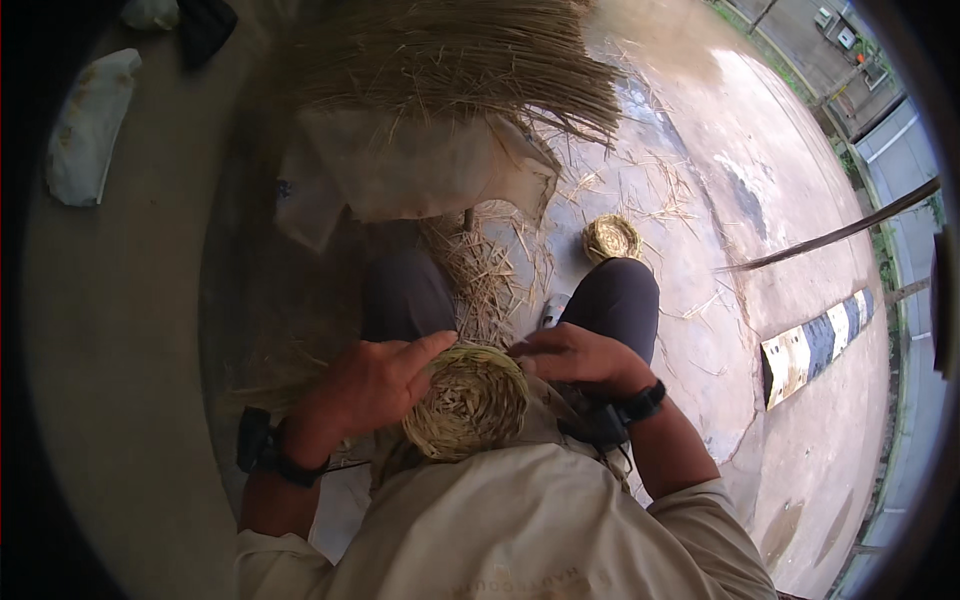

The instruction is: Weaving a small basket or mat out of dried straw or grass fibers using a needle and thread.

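I have the straw bowl (pixel 466 402) in my lap, between both hands. My left hand (pixel 368 383) cups its left rim, fingers curled over the edge; my right hand (pixel 575 357) pinches the right rim. It looks light, springy and easily frayed, so I'd grip the rim. Beyond my knees lie loose straw (pixel 482 272), a small coil (pixel 611 239) and a straw bundle (pixel 450 60).

Two woven straw baskets (pixel 467 402) (pixel 611 238); one straw bundle (pixel 450 55); two hands (pixel 370 385) (pixel 575 355)

Left hand (pixel 372 385) and right hand (pixel 575 358) curled inward, fingertips near together.
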